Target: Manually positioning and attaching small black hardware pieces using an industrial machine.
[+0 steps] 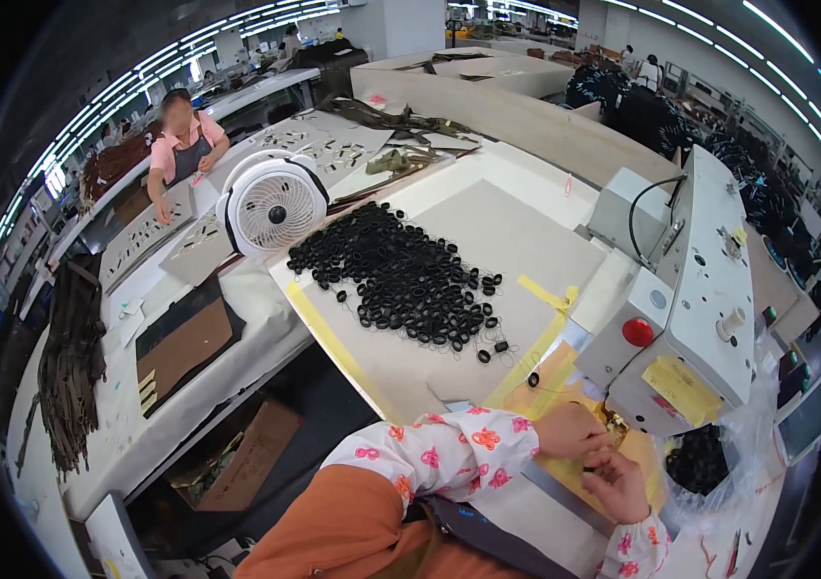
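My left hand (pixel 571 430) is closed, its fingertips pressed together beside the working end of a white industrial sewing machine (pixel 695 289). Just nearer to me, my right hand (pixel 620 486) is closed in a pinch, with a small dark bit at its fingertips. What either hand grips is too small to name. Both hands are close together over a yellow-covered work surface (pixel 644 446). To their upper left lies a large heap of small black rings (pixel 401 270) with loose threads. One black ring (pixel 533 380) sits apart, near the machine.
A clear plastic bag (pixel 738 487) of black pieces stands right of my hands, beside a tablet-like screen (pixel 809 415). A white fan (pixel 276 205) stands beyond the heap. A co-worker (pixel 183 145) works at the far left table. Dark straps (pixel 72 367) hang at the left.
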Action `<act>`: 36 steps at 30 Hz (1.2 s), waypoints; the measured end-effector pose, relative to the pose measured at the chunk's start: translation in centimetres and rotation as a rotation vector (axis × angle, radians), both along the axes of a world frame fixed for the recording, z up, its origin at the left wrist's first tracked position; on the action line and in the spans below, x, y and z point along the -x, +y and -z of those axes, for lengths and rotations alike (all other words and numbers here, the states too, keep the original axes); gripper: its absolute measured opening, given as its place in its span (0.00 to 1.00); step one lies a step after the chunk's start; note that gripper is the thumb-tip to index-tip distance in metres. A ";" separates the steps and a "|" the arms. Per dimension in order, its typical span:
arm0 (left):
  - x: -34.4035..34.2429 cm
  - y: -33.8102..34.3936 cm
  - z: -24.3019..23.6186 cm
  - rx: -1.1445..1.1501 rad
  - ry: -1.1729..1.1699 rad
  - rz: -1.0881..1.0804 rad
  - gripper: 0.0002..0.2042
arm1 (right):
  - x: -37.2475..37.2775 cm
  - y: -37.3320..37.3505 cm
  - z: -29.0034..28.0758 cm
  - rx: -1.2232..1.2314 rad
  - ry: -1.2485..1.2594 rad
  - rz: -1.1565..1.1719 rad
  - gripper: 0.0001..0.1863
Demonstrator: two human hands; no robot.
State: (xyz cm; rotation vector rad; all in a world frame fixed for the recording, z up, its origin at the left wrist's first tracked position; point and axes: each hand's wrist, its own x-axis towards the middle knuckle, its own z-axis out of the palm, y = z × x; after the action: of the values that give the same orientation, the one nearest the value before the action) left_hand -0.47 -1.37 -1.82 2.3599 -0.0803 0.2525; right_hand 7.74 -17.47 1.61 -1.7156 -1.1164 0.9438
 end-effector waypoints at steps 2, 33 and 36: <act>-0.1 0.1 0.4 -0.016 0.002 -0.251 0.11 | -2.3 0.4 0.3 -0.046 0.152 0.066 0.08; -2.1 0.0 -0.5 0.048 0.091 -0.404 0.11 | -2.5 2.6 3.6 -0.333 -0.506 0.525 0.04; -2.2 0.4 0.5 0.032 0.088 -0.384 0.12 | -2.6 2.5 3.1 -0.278 -0.467 0.521 0.04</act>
State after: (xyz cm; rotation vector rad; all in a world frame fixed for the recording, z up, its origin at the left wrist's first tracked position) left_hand 1.77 -0.92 -2.33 2.3364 0.4196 0.3301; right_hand 10.34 -14.94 -1.46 -1.9000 -0.9498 0.0609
